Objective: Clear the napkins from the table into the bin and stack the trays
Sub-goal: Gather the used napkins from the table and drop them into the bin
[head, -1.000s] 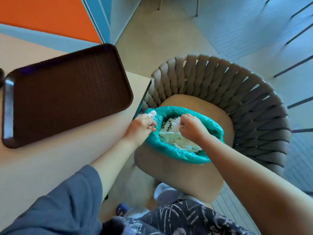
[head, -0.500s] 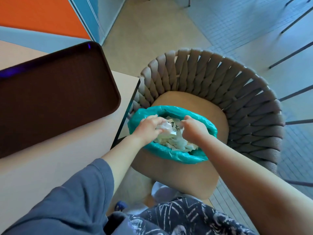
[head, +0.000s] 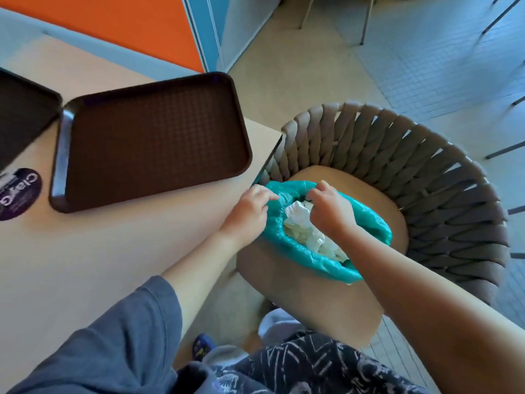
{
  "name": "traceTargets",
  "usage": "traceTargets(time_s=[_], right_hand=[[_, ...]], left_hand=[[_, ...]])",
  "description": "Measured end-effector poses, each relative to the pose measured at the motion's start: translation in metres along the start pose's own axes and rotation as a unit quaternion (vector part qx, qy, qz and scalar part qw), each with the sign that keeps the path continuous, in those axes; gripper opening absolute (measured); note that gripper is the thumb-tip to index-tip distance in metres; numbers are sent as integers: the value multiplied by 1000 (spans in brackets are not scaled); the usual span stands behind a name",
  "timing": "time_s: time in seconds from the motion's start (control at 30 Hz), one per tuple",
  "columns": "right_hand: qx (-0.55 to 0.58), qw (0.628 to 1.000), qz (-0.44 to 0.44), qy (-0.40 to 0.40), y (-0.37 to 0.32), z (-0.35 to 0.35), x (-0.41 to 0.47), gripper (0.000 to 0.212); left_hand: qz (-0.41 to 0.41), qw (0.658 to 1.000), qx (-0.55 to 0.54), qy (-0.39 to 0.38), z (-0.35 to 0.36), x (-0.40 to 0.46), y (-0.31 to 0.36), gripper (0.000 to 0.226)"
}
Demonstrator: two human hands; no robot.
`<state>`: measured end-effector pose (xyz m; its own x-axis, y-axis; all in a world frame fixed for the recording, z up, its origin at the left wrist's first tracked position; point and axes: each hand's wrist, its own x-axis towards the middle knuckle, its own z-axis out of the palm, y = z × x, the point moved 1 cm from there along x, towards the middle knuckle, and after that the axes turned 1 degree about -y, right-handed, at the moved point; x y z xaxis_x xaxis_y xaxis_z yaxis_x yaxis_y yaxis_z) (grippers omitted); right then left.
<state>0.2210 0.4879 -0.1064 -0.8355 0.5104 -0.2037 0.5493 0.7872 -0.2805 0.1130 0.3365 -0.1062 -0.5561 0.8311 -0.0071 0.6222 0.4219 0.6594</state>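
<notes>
A teal plastic bin liner (head: 301, 253), holding crumpled white napkins (head: 304, 231), is sitting on the tan seat of a woven grey chair (head: 426, 177) beside the beige table (head: 85, 265). Two dark brown textured trays (head: 150, 137) are lying side by side, unstacked, near a purple round sticker (head: 18, 194). The left hand (head: 250, 211) and right hand (head: 329, 209) are each pinching the liner's rim with curled fingers. Since half a second ago, the left hand is no longer holding a napkin over the opening.
</notes>
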Motion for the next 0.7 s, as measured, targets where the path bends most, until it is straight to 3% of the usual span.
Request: traceTargets(time_s=[0.17, 0.3, 0.53, 0.7], right_hand=[[25, 995, -60, 79, -66, -5, 2, 36], [46, 983, -153, 95, -134, 1, -2, 37], [11, 960, -272, 61, -258, 25, -27, 34], [15, 934, -355, -20, -350, 58, -57, 36]], left_hand=[[16, 997, 19, 77, -44, -39, -20, 30], [-15, 992, 30, 123, -85, -87, -45, 31], [-117, 971, 55, 203, -152, -192, -97, 32], [-205, 940, 63, 266, -191, -279, -137, 34]])
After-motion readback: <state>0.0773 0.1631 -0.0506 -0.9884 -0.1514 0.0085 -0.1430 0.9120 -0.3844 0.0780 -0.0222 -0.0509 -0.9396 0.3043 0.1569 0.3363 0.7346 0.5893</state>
